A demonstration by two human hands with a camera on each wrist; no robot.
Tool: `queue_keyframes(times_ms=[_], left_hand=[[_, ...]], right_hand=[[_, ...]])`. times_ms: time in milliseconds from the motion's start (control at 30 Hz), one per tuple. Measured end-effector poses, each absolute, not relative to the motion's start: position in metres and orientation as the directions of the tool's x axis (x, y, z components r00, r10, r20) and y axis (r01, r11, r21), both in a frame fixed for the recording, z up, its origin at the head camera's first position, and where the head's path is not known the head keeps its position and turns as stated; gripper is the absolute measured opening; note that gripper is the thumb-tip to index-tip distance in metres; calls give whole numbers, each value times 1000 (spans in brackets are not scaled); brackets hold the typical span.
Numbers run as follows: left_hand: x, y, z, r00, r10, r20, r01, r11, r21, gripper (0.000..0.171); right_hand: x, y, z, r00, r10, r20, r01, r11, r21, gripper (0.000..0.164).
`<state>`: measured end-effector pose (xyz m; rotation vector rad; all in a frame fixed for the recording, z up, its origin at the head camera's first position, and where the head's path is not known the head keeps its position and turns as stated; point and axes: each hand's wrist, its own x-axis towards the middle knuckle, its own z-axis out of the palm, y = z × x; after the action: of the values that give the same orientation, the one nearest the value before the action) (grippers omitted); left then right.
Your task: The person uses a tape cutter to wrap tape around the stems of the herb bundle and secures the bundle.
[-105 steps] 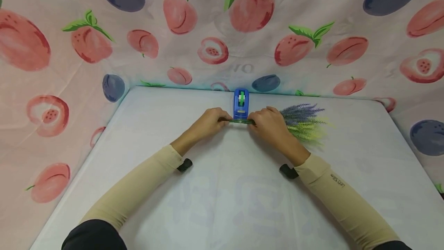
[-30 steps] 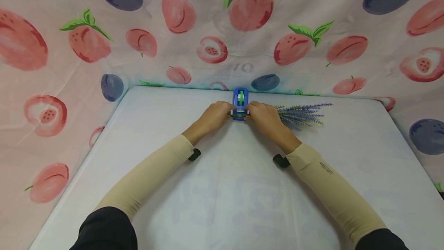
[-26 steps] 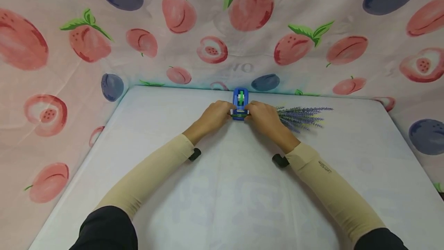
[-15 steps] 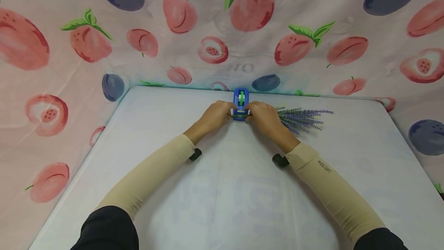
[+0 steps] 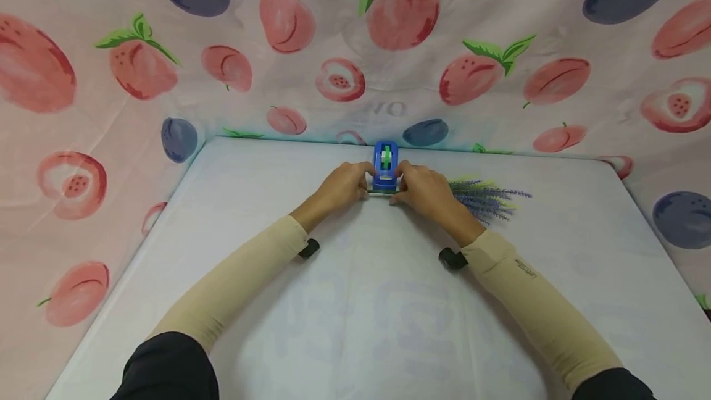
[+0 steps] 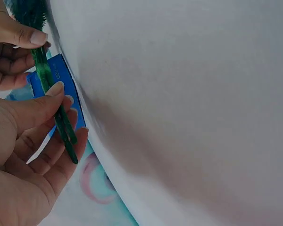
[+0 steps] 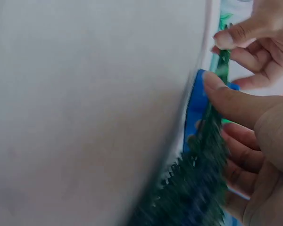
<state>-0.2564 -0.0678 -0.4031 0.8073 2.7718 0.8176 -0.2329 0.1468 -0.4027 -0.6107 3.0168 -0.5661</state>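
Note:
A bunch of lavender stems [image 5: 483, 200], artificial-looking, with purple and yellow-green heads, lies sideways between both hands, heads to the right. My left hand [image 5: 343, 184] pinches the green stem ends; in the left wrist view the thumb presses the stems [image 6: 65, 125] against the fingers. Nearer the flower heads, my right hand [image 5: 426, 190] holds the stems between thumb and fingers [image 7: 240, 150]. A shiny patch like clear tape shows on the stems between the hands. Just behind them stands a blue tape dispenser [image 5: 386, 162] with a green-cored roll, its front end close to the stems.
The white-covered table [image 5: 355, 301] reaches back to a fruit-printed cloth [image 5: 344, 36] hanging behind, and the dispenser stands near that back edge. Another stretch of the cloth hangs along the left side.
Both hands have drawn slightly back from over the dispenser's front, so the stems now lie before it. The bunch has turned: yellow-green heads show at the back, and the heads sit lower.

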Motion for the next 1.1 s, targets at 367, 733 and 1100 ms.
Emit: queue_keyframes(times_ms=[367,733,1100], left_hand=[[-249,-81,-403,-865,497,-71,406,776,482,34],[-247,-93,-403,-861,495,-121,389,791,473,31],[-251,-119,-397,-788,610,-86,470,685,556,37]], right_hand=[[-230,154,-401,-915,-403,-32,-372,871,-320,51],[-227,162,-397,-886,-460,60,-455,838,-301,53],[-214,181,-388,-845,-518,135,-533,799,-278,44]])
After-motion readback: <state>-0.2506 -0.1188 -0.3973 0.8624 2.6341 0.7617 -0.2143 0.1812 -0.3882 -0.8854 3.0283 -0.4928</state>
